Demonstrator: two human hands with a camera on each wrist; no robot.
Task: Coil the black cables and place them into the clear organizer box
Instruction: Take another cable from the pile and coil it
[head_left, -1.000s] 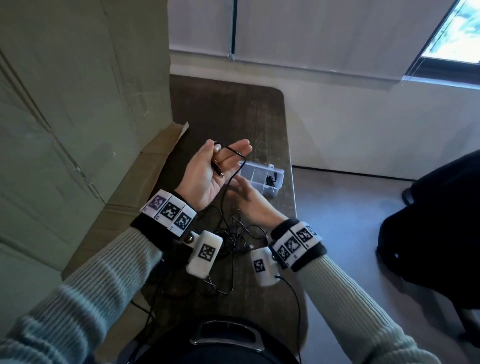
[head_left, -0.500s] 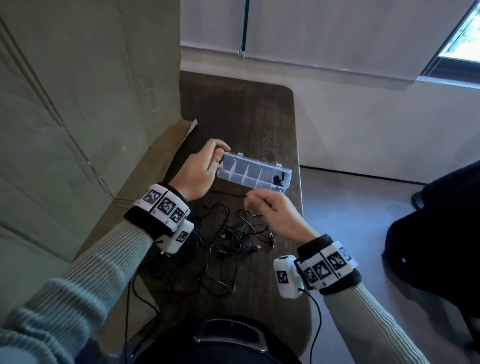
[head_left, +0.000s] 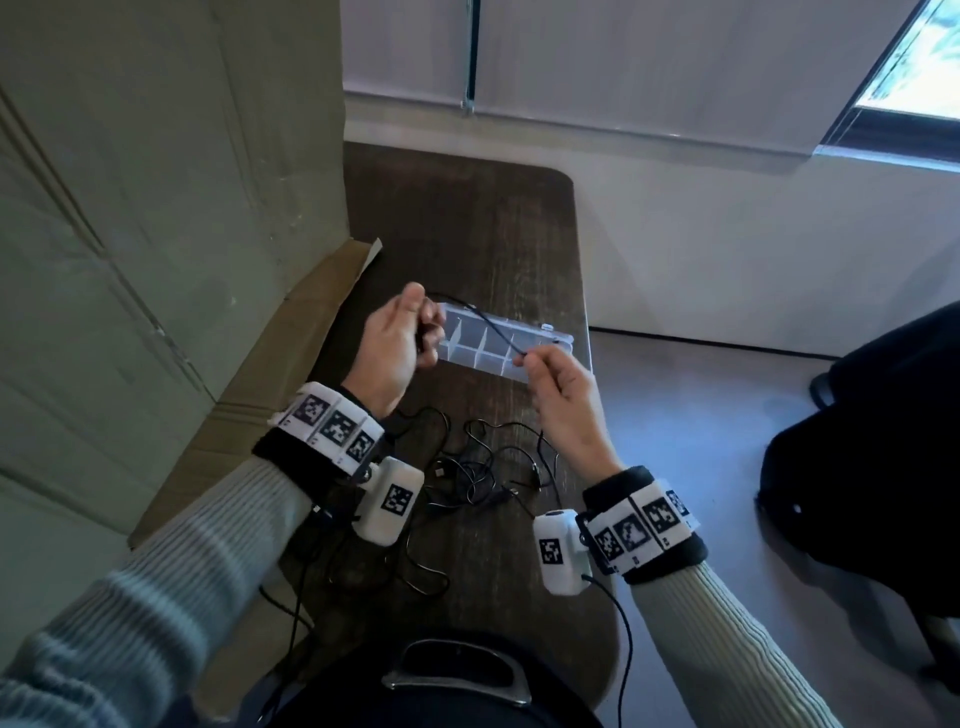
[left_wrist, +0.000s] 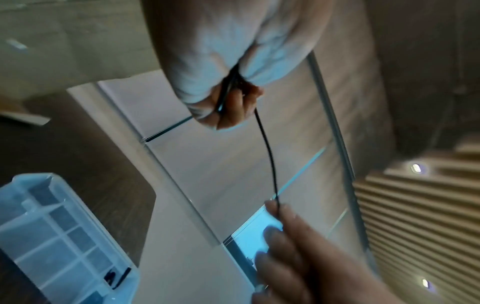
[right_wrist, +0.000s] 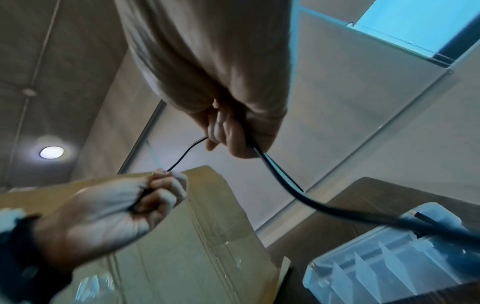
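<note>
A thin black cable (head_left: 480, 315) stretches between my two hands above the clear organizer box (head_left: 563, 339). My left hand (head_left: 400, 343) grips one end in curled fingers; its fist (left_wrist: 228, 96) shows the cable (left_wrist: 269, 156) running out. My right hand (head_left: 558, 387) pinches the cable (right_wrist: 182, 158) between thumb and fingertips (right_wrist: 226, 135), and the rest hangs down (right_wrist: 285, 185) toward the table. The box (left_wrist: 52, 232) lies open on the dark table with one small black item (left_wrist: 116, 274) in an end compartment. A tangle of loose black cables (head_left: 483, 467) lies on the table below my hands.
The dark wooden table (head_left: 457, 218) is narrow; its right edge drops to the floor. A large cardboard box (head_left: 156, 208) stands against the left side, a flap (head_left: 311, 322) overlapping the table. A black bag (head_left: 872, 457) sits on the floor at right.
Both hands rose from the table. The left hand left the box edge and now grips a cable end; the right hand lifted and pinches the same cable, stretched over the box.
</note>
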